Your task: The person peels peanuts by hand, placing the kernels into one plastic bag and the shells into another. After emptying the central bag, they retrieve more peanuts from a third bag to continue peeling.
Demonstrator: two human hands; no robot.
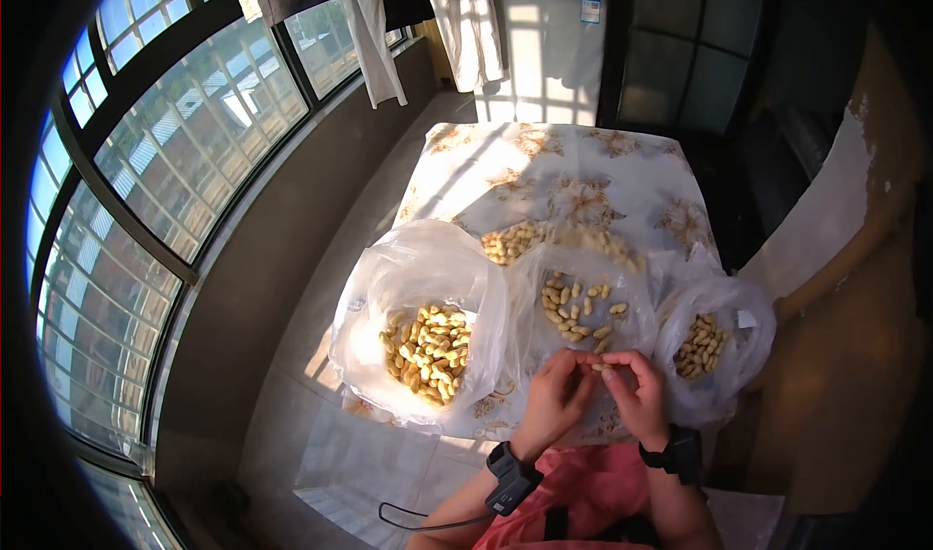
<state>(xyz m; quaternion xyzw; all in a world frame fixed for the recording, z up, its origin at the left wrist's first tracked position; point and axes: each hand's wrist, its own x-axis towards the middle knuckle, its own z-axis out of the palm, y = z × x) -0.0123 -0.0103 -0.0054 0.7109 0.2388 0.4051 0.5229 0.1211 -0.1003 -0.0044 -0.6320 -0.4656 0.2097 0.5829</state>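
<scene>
The left hand [558, 399] and right hand [638, 395] pinch one peanut [602, 366] in nearly closed fingers, beside the middle bag [528, 328]; working it seems the step, next wanting steady pressure.

This looks like a home, perhaps an enclosed balcony: barred windows [204, 122] line one side, white fabric [463, 25] hangs at the far end, a flowered cloth [580, 198] covers the surface [462, 176], and the floor [296, 380] is tiled.

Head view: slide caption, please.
Left hand and right hand hold a peanut near plastic bags of peanuts on a floral tablecloth.
</scene>
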